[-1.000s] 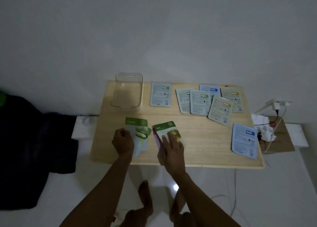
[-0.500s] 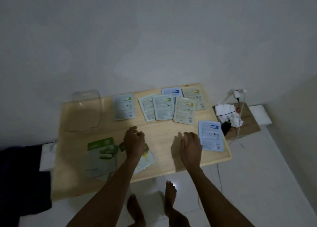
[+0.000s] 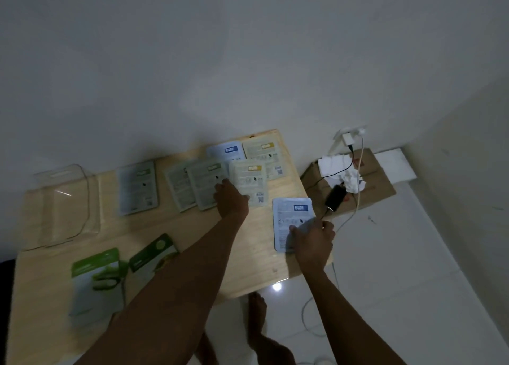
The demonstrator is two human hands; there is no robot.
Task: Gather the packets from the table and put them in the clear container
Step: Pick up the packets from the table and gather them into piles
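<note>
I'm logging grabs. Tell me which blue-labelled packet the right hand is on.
The lone blue-labelled packet near the table's right edge, under the right hand. The other blue-labelled one lies at the far edge, tucked under neighbouring packets, untouched.

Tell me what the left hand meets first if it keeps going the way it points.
The left hand already lies on the overlapping packets; straight ahead its fingertips would likely meet the blue-labelled packet at the far table edge, then the wall.

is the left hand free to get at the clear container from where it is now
Probably yes. The left hand rests on the middle packets, and only bare table and one flat packet lie toward the container.
</note>
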